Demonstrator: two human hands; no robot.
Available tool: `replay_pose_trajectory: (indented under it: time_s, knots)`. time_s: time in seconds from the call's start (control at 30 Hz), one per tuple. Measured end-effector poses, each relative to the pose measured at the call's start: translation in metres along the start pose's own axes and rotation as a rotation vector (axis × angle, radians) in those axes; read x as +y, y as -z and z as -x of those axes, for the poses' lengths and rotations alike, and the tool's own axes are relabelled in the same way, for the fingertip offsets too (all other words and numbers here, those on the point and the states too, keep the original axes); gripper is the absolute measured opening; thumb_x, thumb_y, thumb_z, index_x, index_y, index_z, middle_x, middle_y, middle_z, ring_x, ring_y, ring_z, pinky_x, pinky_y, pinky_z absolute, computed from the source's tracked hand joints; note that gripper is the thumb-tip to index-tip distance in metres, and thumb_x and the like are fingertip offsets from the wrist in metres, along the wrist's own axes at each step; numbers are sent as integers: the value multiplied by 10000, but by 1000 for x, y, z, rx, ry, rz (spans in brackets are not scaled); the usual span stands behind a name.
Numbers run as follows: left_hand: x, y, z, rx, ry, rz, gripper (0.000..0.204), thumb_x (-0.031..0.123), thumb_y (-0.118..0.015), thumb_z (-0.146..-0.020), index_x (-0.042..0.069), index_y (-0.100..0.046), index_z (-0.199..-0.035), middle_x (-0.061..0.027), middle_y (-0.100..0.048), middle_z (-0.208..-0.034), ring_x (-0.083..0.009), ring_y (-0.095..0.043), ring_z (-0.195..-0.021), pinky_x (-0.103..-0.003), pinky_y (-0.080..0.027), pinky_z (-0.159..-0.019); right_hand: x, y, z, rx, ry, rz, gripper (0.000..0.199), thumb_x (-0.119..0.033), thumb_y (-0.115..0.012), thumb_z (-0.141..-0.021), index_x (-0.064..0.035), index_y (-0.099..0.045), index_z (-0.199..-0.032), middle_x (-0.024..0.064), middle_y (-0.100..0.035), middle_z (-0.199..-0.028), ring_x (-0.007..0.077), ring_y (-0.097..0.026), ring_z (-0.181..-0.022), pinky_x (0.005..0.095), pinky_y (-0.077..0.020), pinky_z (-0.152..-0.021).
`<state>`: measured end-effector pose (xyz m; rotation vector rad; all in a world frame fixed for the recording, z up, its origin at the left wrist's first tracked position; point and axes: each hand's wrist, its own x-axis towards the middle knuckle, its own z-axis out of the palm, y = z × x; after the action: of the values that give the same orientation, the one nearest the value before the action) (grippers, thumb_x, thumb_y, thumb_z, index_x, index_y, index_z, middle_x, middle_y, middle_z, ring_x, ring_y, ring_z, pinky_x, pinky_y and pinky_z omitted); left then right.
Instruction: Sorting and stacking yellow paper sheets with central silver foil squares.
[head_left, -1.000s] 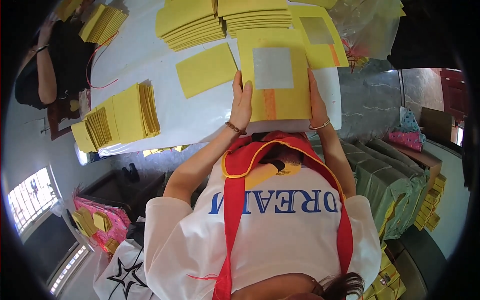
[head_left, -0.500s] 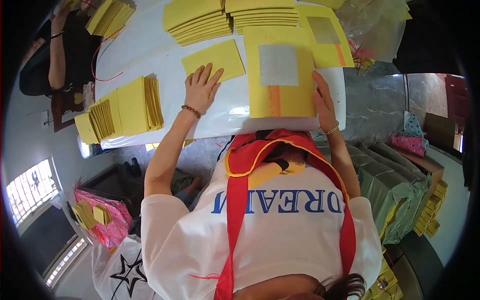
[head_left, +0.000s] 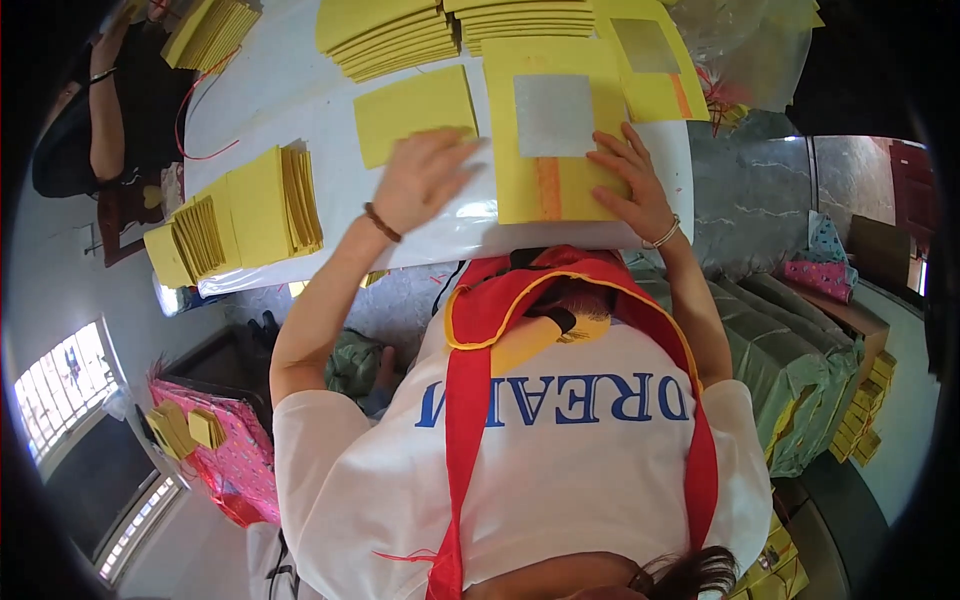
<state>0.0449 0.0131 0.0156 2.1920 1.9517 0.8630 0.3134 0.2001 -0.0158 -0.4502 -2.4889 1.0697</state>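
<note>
A stack of yellow paper sheets point(head_left: 515, 190) lies in front of me, its top sheet bearing a silver square and an orange stripe. My right hand point(head_left: 637, 188) rests over its right edge, fingers spread on the paper. My left hand point(head_left: 428, 180) hovers at the near edge of a folded yellow paper point(head_left: 410, 115) to the left. Its fingers are stretched out, somewhat blurred, and hold nothing I can see.
Stacks of folded yellow paper point(head_left: 385, 40) stand at the far side of the white-covered table point(head_left: 290, 100). More folded bundles point(head_left: 270, 205) sit at its left edge. Another silver-square sheet point(head_left: 680, 95) lies far right, beside a clear plastic bag point(head_left: 745, 50). A person's arm point(head_left: 105, 120) shows far left.
My left hand has lifted off the folded yellow paper and come nearer me and to the right. My right hand has moved from beside the yellow sheets onto their right side, fingers spreading.
</note>
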Motion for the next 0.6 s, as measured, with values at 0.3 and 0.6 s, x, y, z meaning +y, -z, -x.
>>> replay_pose_trajectory:
  time_s: [0.3, 0.6]
  knots:
    - [52, -22, -24, -202, -200, 169, 244, 121, -653, -739, 52, -601, -967, -92, -542, -886, -263, -531, -853, -335, -433, -726, 12, -3, -2, 33, -30, -194, 247, -205, -561, -843, -75, -635, -1040, 78, -505, -1278, 326, -249, -1320, 409, -193, -1077]
    - [41, -20, -34, -246, 122, 443, 103, 122, -626, -819, 29, -631, -861, -115, -571, -700, -232, -536, -596, -316, -427, -538, 12, -6, -2, 97, -237, -598, 531, -391, -251, -961, -8, -617, -934, 131, -500, -1274, 233, -299, -1299, 340, -221, -1060]
